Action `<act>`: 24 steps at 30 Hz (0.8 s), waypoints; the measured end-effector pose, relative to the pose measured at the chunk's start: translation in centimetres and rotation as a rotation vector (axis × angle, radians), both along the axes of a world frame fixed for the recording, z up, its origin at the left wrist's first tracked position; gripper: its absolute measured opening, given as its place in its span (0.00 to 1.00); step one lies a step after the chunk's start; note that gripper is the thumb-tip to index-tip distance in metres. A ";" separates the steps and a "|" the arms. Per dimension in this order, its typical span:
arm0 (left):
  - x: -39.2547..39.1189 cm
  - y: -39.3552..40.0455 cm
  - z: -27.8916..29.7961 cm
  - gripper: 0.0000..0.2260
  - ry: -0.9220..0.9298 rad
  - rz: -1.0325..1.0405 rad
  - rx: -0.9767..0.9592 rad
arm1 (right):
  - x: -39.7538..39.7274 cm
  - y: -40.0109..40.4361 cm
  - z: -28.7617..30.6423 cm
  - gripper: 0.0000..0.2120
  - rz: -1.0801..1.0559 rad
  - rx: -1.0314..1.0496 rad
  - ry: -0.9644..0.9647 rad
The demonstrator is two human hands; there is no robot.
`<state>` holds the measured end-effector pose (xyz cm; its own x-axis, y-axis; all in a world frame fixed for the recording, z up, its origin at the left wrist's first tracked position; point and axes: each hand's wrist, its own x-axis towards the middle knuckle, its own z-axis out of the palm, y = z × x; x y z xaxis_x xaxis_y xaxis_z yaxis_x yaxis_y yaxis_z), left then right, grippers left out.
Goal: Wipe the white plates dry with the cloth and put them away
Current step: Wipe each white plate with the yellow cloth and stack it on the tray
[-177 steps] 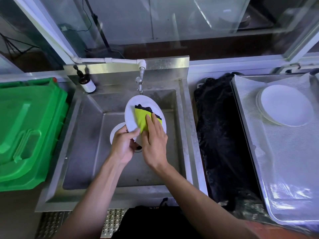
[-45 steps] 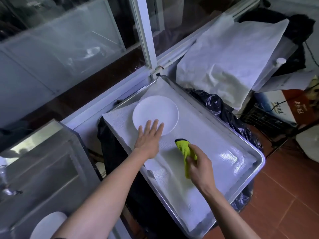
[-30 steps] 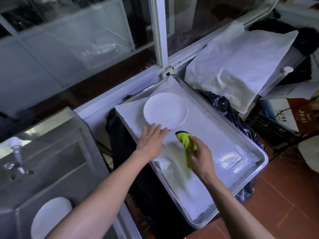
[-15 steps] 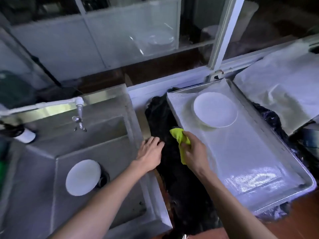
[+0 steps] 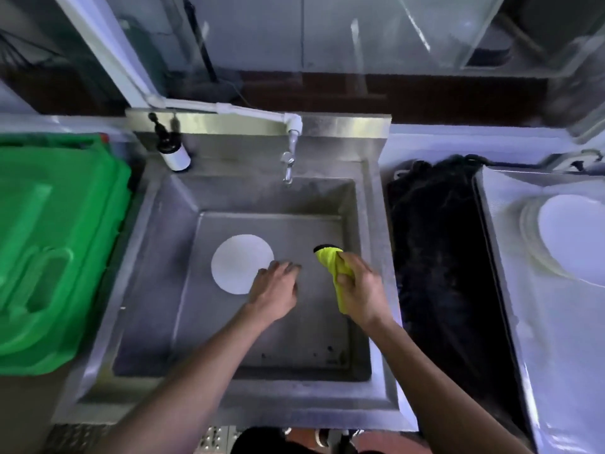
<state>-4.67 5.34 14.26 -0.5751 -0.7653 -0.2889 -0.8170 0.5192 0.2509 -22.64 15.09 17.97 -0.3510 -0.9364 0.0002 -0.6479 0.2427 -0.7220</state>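
A white plate (image 5: 239, 262) lies flat on the bottom of the steel sink (image 5: 157, 257). My left hand (image 5: 275, 290) hovers just right of the plate, fingers loosely bent, holding nothing. My right hand (image 5: 360, 290) grips a yellow-green cloth (image 5: 334, 267) with a dark edge, held over the right side of the sink. A stack of white plates (image 5: 569, 237) sits on the cloth-lined metal tray (image 5: 510, 290) at the far right.
A tap (image 5: 288, 165) hangs over the back of the sink, a soap bottle (image 5: 172, 152) to its left. A green plastic bin (image 5: 49, 250) stands on the left. Black plastic sheeting (image 5: 435, 257) fills the gap between sink and tray.
The view has swung left from the tray back to the sink. Both hands moved from the tray's edge to over the sink; the left hand now reaches near the plate there.
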 end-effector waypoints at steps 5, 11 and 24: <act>6.7 -3.0 -2.7 0.18 0.049 0.204 0.100 | 5.6 -4.2 -1.5 0.21 0.078 0.063 0.052; 14.1 -5.5 -7.0 0.21 0.107 0.435 0.196 | 10.4 -8.3 -2.7 0.25 0.074 0.085 0.004; 17.6 -9.8 -13.1 0.21 0.151 0.563 0.305 | 14.0 -14.3 -10.1 0.20 0.041 0.345 -0.111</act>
